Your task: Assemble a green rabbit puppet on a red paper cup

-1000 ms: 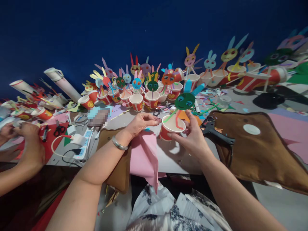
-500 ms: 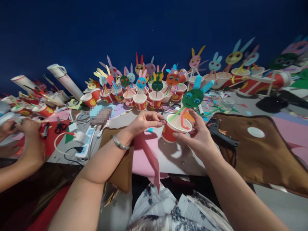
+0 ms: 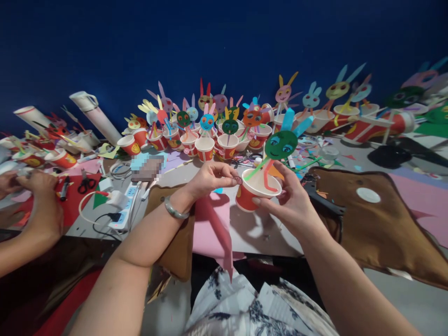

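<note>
My right hand is wrapped round a red and white paper cup, thumb on the near side. A green paper rabbit head with blue ears rises above the cup's rim, its green and orange paper strips reaching into the cup. At the cup's left rim, my left hand pinches with thumb and forefinger; whatever is between the fingertips is too small to make out. Below that hand lies a sheet of pink paper. A black glue gun rests just right of my right hand.
Behind, several cups with paper rabbits stand along the blue wall. A brown cushion lies at right, a power strip and scissors at left. Another person's hands work at far left. Paper scraps litter the table.
The cup in my right hand has shifted very slightly right and down. My left hand stays pinched beside its rim.
</note>
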A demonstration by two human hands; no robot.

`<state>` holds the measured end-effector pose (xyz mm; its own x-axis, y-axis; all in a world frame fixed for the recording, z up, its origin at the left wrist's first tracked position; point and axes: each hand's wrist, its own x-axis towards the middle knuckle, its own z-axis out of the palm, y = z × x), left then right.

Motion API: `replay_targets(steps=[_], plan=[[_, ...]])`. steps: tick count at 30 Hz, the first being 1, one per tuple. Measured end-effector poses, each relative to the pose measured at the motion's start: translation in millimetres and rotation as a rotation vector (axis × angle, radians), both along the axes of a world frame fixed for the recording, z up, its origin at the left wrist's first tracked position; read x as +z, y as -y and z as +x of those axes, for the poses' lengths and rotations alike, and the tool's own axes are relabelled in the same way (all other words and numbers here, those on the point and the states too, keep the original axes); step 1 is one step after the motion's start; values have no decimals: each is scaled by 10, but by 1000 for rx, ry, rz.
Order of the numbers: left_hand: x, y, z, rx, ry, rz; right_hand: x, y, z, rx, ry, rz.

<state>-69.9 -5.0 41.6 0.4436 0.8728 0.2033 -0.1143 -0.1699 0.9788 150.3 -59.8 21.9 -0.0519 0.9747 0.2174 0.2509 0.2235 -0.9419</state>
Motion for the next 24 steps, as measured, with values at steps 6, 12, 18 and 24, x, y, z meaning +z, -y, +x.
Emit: replay_targets(steps=[6,12,18,24], plan=[[-23,-1,12,17,51,-38,2,-3,-28,20,-35,-6],[-9,8,29,32,64,-56,-13,-5,-34,-24,-49,-13],[-8,-5,57,51,86,-85,-27,-19,-31,-29,-15,28],[-25,-34,58,76,86,-91,-64,-41,-8,-38,29,40]])
